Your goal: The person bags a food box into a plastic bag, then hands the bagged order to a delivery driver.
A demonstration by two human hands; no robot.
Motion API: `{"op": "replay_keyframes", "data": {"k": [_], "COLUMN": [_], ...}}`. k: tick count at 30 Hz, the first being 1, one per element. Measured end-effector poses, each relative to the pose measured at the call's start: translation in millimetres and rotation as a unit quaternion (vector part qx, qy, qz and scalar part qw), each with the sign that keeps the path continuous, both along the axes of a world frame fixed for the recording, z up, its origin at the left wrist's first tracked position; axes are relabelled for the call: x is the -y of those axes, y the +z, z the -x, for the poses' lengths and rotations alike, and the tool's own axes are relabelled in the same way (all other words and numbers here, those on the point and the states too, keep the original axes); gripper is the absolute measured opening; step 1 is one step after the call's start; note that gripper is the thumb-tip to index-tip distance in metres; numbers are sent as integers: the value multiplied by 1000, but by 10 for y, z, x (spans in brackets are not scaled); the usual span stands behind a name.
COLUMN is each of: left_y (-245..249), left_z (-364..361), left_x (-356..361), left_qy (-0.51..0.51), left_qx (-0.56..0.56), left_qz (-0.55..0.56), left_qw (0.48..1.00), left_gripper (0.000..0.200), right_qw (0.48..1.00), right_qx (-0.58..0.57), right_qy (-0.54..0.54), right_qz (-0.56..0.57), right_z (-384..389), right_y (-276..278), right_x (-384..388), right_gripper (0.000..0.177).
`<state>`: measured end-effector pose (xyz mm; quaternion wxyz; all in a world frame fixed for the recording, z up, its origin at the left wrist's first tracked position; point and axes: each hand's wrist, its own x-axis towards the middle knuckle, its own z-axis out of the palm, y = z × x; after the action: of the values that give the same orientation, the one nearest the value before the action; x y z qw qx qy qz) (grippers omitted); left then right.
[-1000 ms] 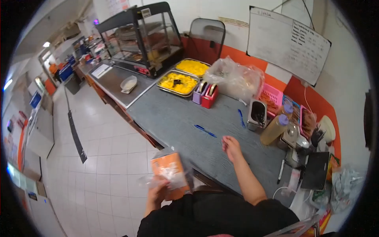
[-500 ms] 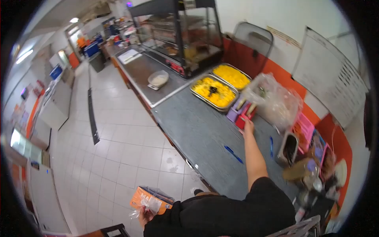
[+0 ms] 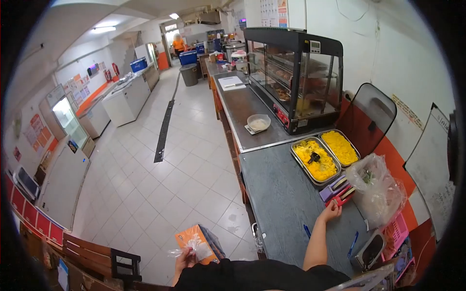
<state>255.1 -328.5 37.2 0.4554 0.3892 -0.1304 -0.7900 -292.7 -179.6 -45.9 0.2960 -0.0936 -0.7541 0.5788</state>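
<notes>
My left hand (image 3: 184, 259) is closed on the gathered top of a clear plastic bag (image 3: 195, 244), held over the floor at my left side. An orange box (image 3: 206, 242) hangs at the bag, seen through or behind the plastic. On the grey table, my right hand (image 3: 332, 212) has its fingers closed at the near end of a red tape dispenser (image 3: 341, 196). Whether a strip of tape is between those fingers is too small to tell. Directly behind stands a purple tape dispenser (image 3: 332, 188), almost touching the red one.
Two metal trays of yellow food (image 3: 316, 162) (image 3: 340, 147) sit beyond the dispensers. A bulging clear bag (image 3: 376, 189) is right of them. Blue pens (image 3: 353, 244) (image 3: 307, 231), a metal container (image 3: 371, 250) and a pink basket (image 3: 395, 237) lie nearer. A glass food warmer (image 3: 293, 80) stands farther along.
My view has swung left and up, so the table appears farther right. My right hand stays at the red tape dispenser; my left hand still holds the bag.
</notes>
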Motion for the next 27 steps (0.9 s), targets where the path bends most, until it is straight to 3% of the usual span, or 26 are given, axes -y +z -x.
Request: {"op": "replay_keyframes", "data": {"k": [5, 8, 10, 11, 12, 14, 15, 17, 18, 20, 21, 23, 26, 27], "left_y": [-58, -78, -110, -137, -174, -173, -102, -55, -61, -103, -148, -139, -117, -183], "left_z": [-115, -146, -180, -195, -215, -195, -173, -138, -142, -195, -207, -203, -184, -213], "left_x": [-10, -15, -16, -9, -7, -30, -64, -80, -73, -65, -52, -60, -73, -60], "left_qy": [32, 59, 55, 59, 57, 61, 52, 47, 57, 68, 66, 67, 85, 75], "left_qx": [-23, -72, -75, -79, -88, -106, -94, -80, -68, -47, -60, -74, -66, -85], "left_qz": [-18, -36, -34, -32, -25, -15, -9, -4, -18, -33, -38, -42, -51, -42], "left_qw": [999, 995, 995, 995, 994, 992, 994, 996, 996, 996, 995, 994, 993, 993], "left_gripper": [14, 9, 10, 10, 11, 12, 13, 14, 15, 15, 15, 14, 13, 13], "right_qw": [999, 995, 999, 970, 970, 991, 992, 987, 988, 976, 976, 935, 962, 985], "right_qx": [36, 22, 32, 79, 76, 87, 80, -46, -43, 170, 175, 115, 59, 31], "right_qy": [-27, -19, -19, 21, 26, -94, -88, -144, -141, -106, -104, -25, -16, -24], "right_qz": [-3, -98, 5, 230, 230, 28, 30, -45, -47, 82, 82, 335, 266, 169], "right_z": [-10, 85, 136, 167, 162, 189, 253, 310, 289, 258, 287, 432, 11, 44], "right_y": [27, -85, -119, -128, -162, -234, -162, -85, 77, 453, 409, 376, 728, 564], "right_x": [-13, -109, -111, -103, -133, -202, -181, -237, -224, -101, -108, -121, -154, -144], "right_gripper": [20, 18, 18, 21, 21, 22, 22, 34, 34, 48, 48, 58, 55, 48]}}
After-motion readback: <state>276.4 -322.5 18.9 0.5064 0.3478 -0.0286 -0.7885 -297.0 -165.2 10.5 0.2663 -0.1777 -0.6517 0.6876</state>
